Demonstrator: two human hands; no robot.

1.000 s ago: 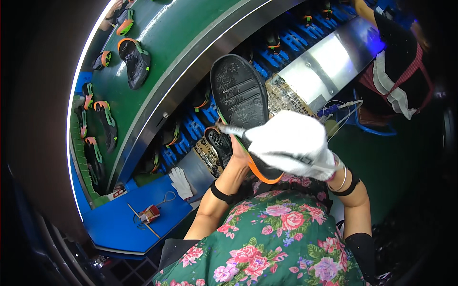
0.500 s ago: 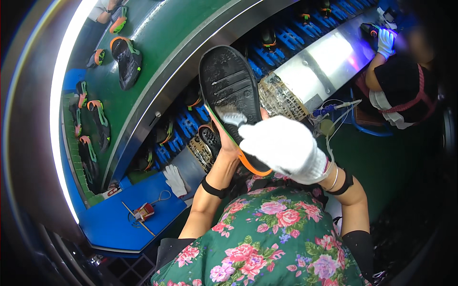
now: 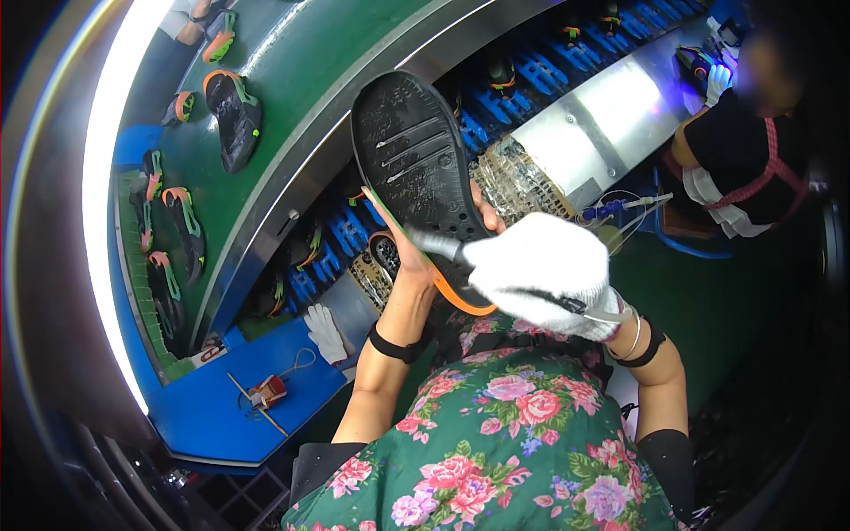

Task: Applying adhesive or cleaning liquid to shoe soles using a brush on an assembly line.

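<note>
My left hand [image 3: 412, 254] is bare and grips a black shoe sole [image 3: 412, 150] by its edges. Its thumb and fingers show on opposite sides. The wet-looking, ribbed face is turned up, and an orange rim [image 3: 465, 299] curves round the end nearest my body. My right hand [image 3: 540, 270], in a white glove, is closed on a brush [image 3: 432, 242] with pale bristles, blurred by motion. The bristles lie across the sole near its holes, and most of the handle is hidden in the glove.
Several similar soles [image 3: 235, 119] lie on a green conveyor [image 3: 301, 80] at the left. A blue table [image 3: 204, 416] bears a small red item [image 3: 267, 392] and a stick, near a white glove [image 3: 326, 332]. Racks with blue holders [image 3: 540, 71] run behind. A co-worker [image 3: 730, 146] sits at the right.
The brush has moved down the sole toward the orange-rimmed end. The sole has shifted slightly up and left in my left hand. At the right, the co-worker's gloved hand has moved lower.
</note>
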